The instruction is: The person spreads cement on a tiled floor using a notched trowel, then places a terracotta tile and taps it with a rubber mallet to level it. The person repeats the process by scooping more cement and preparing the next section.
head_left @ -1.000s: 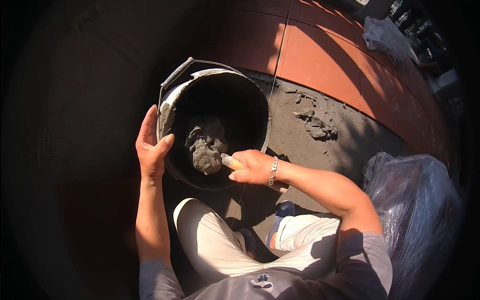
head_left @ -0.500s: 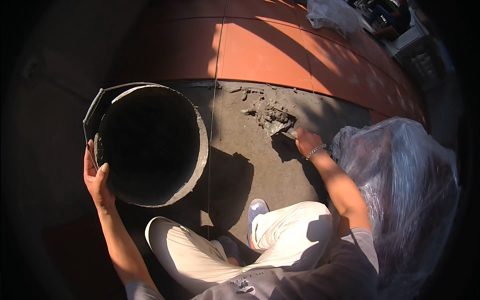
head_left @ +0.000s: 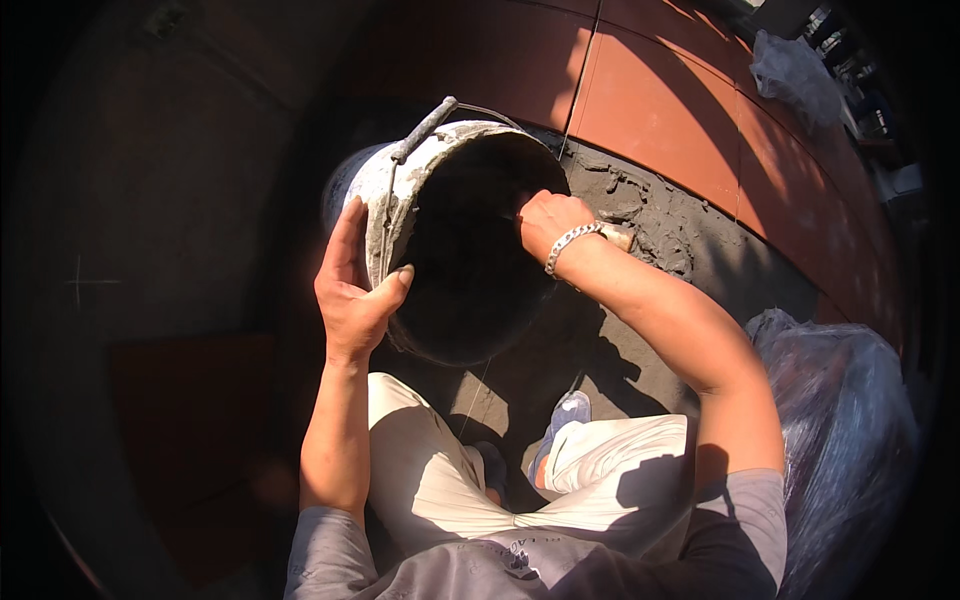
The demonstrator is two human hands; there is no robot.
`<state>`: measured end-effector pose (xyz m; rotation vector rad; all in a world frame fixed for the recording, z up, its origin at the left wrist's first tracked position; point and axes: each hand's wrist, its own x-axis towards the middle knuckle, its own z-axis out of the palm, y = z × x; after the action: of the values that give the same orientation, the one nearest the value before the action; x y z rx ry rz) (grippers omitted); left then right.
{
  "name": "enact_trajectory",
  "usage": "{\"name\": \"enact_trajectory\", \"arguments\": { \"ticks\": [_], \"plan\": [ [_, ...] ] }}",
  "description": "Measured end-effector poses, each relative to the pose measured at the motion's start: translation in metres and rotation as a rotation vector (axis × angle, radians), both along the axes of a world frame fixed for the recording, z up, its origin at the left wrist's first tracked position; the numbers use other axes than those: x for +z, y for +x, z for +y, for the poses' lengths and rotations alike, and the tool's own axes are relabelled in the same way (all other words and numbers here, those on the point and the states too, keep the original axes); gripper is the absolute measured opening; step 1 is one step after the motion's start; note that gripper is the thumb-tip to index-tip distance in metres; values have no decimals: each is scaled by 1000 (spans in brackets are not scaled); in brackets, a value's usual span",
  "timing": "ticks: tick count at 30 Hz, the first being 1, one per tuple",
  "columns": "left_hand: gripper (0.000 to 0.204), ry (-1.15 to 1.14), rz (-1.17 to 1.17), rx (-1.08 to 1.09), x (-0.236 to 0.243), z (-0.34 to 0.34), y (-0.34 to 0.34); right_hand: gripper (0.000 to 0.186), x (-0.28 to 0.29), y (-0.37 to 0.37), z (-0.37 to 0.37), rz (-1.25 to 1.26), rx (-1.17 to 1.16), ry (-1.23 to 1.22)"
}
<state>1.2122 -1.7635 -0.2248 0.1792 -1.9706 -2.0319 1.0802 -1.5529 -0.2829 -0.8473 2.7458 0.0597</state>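
Note:
A mortar-crusted bucket (head_left: 352,186) stands tilted, its dark mouth turned toward me and to the right. My left hand (head_left: 352,295) grips its left rim, fingers along the outer wall and thumb over the edge. My right hand (head_left: 556,226), closed round a trowel, is at the right side of the bucket's mouth. The pale end of the trowel's handle (head_left: 619,236) sticks out beside my wrist; its blade is hidden in the shadow. The wire bail with its grip (head_left: 425,130) lies up against the far rim. What the bucket contains is too dark to see.
Wet grey mortar (head_left: 668,228) lies heaped right of the bucket, against large red-brown tiles (head_left: 655,110). A taut string crosses the ground. Plastic-wrapped goods (head_left: 830,400) stand close on my right; a crumpled plastic sheet (head_left: 793,75) lies at the far right.
My left hand has tipped the bucket to the right. My right hand has moved with the trowel from the mortar heap left to the bucket's mouth. The whole view has shifted.

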Motion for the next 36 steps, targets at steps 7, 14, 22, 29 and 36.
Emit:
{"name": "enact_trajectory", "arguments": {
  "ticks": [7,14,22,29,36],
  "plan": [
    [86,30,18,-31,-12,-1,6,31,-96,53,-92,-114,161,200],
    [88,76,32,-17,-3,-10,9,27,-21,43,-34,-336,461,362],
    [90,54,21,-34,-11,-9,10,24,-70,33,-81,29,612,439],
    [88,81,24,-23,-5,-13,13,26,-9,34,-31,-412,621,420],
    [87,54,41,-13,-6,-12,11,31,-10,-12,-50,-252,266,270]
  ]
}}
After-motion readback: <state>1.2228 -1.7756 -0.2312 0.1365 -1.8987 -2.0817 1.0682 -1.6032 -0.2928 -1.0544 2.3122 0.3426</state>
